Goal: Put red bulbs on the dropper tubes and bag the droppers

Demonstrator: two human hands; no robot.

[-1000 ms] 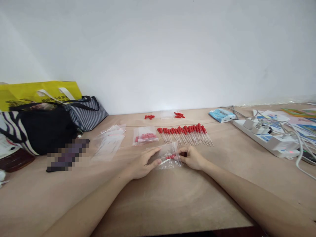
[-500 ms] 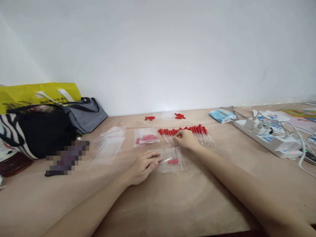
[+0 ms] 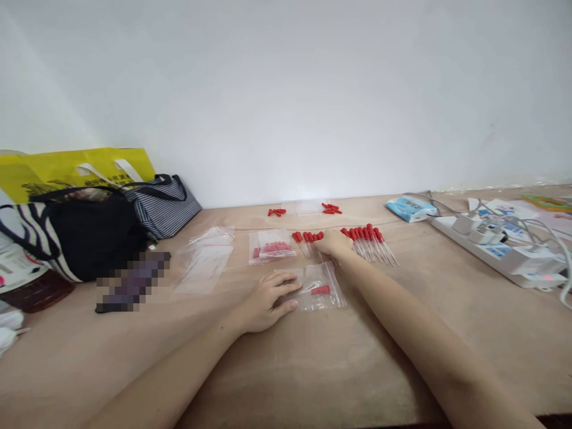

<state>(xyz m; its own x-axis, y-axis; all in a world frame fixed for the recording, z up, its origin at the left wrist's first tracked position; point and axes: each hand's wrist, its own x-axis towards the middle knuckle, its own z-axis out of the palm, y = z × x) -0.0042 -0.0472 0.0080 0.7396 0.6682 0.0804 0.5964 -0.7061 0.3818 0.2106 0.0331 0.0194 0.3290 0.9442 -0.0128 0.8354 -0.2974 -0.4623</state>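
Note:
My left hand (image 3: 271,300) lies with its fingers apart on the left edge of a clear zip bag (image 3: 308,302). Inside that bag is one red rubber bulb (image 3: 320,290). Beyond it, my right hand (image 3: 333,243) reaches into a row of droppers with red bulbs (image 3: 360,233) and clear stems; its fingertips are hidden behind the hand. To the left of the row sit filled bags (image 3: 271,247) with red bulbs inside. Flat clear bags (image 3: 205,259) are stacked further left.
Loose red bulbs (image 3: 331,208) and clear tubes lie near the wall. A blue tissue pack (image 3: 410,208) and a white power strip (image 3: 496,253) with cables are at the right. Fabric bags (image 3: 89,238) and a blurred dark object (image 3: 136,283) stand or lie left.
My right hand has shifted slightly along the dropper row, and its fingertips have gone out of sight. My left hand stays on the bag. The whole view has moved a little.

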